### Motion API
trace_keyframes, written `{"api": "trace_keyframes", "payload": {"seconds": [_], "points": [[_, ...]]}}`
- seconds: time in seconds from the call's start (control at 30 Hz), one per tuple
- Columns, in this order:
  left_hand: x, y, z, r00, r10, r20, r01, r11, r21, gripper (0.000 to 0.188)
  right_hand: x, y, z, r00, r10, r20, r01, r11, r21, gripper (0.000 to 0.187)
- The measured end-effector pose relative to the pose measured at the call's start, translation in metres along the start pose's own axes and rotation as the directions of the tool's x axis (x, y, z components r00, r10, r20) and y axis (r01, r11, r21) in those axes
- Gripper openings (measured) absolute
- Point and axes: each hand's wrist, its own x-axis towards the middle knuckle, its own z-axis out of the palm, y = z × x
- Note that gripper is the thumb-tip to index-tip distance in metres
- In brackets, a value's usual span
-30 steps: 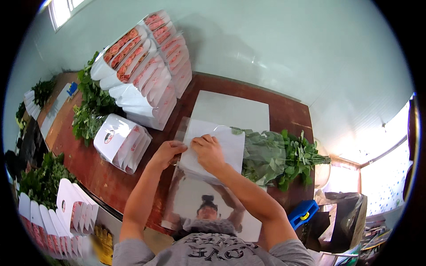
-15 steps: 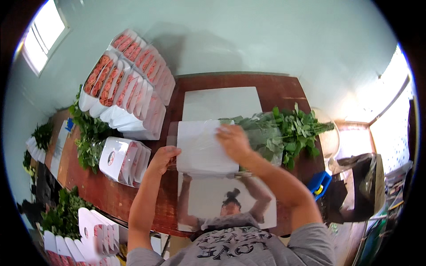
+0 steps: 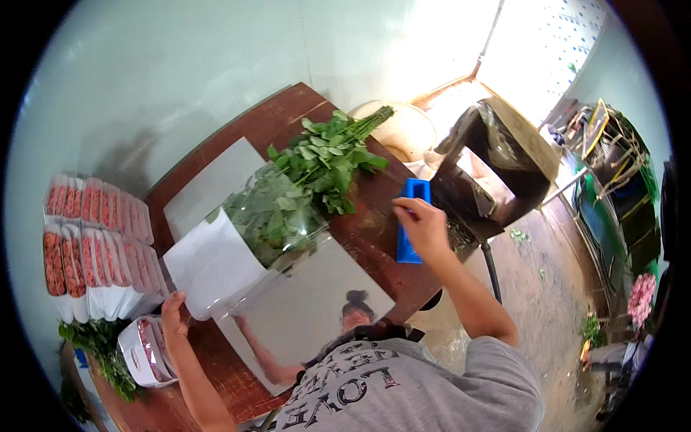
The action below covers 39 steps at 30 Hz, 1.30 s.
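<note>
A bouquet lies on the dark red table, its flower end covered by a white corrugated wrapper [image 3: 216,266]. Clear film [image 3: 288,234] covers green leaves [image 3: 331,162], and bare stems point to the far right. My left hand [image 3: 175,317] is closed at the near left corner of this wrapper, its fingers partly hidden. Off to the right, my right hand [image 3: 425,227] is over a blue tape dispenser [image 3: 408,248]. Its fingers are bent into a pinch at the dispenser; whatever is between them is too small to make out.
Stacked wrapped pink and red flower bunches [image 3: 101,245] stand at left, with another wrapped bunch [image 3: 147,353] nearer me. Shiny boards [image 3: 317,288] lie under the bouquet. Beyond the table's right edge are a dark bag-like container [image 3: 497,165] and a round pale bin [image 3: 403,129].
The view has turned to the right. My right hand has left the white wrapper and reached the blue tape dispenser. My left hand remains beside the wrapper's left end.
</note>
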Motion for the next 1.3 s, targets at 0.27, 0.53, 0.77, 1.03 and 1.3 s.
{"api": "trace_keyframes", "payload": {"seconds": [0.27, 0.53, 0.77, 1.03, 1.3], "points": [[0.015, -0.005, -0.022, 0.998, -0.026, -0.065, 0.028, 0.999, 0.033, 0.014, -0.049, 0.069, -0.064, 0.633, 0.693, 0.345, -0.774, 0.584, 0.245, 0.026], [0.019, -0.002, -0.013, 1.0, 0.015, 0.014, -0.016, 0.997, 0.076, 0.015, -0.034, 0.077, -0.047, 0.509, 0.714, 0.48, -0.859, 0.459, 0.228, 0.019], [0.016, -0.008, -0.015, 1.0, -0.011, 0.026, 0.011, 1.0, 0.016, 0.011, -0.111, 0.064, -0.035, 0.48, 0.705, 0.522, -0.861, 0.267, 0.432, 0.015], [0.023, -0.001, -0.033, 0.999, -0.047, 0.027, 0.045, 0.996, 0.072, 0.008, -0.129, 0.082, -0.043, 0.786, 0.524, 0.329, -0.565, 0.825, 0.036, 0.013], [-0.002, 0.005, -0.005, 1.0, 0.028, 0.009, -0.029, 0.997, 0.078, 0.002, -0.092, 0.002, -0.018, 0.806, 0.398, 0.438, -0.549, 0.779, 0.302, 0.011]]}}
